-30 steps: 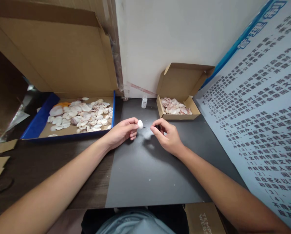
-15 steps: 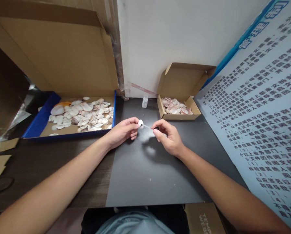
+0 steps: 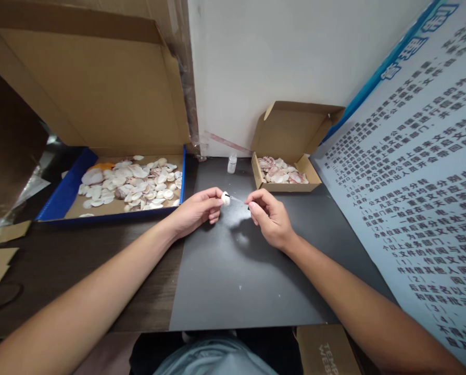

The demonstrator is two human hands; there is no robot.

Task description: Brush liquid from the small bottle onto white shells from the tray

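My left hand [image 3: 199,211] pinches a small white seashell [image 3: 225,200] between thumb and fingers, above the dark grey mat. From the right, my right hand [image 3: 269,217] grips a thin brush [image 3: 237,199] with a clear stem. Its dark tip lies at the shell's face, and its other end is hidden by my fingers. A small clear bottle [image 3: 231,163] with a pale label stands upright behind both hands.
An open blue-edged box [image 3: 57,192] of loose seashells lies at left. A smaller open cardboard box [image 3: 287,186] of shells stands at back right. A white wall [image 3: 264,52] rises behind, and a printed board [image 3: 424,172] leans along the right.
The brush's dark tip has shifted slightly upward on the shell. My right fingers have turned a little, hiding the black end that showed between them. My left hand stays almost still.
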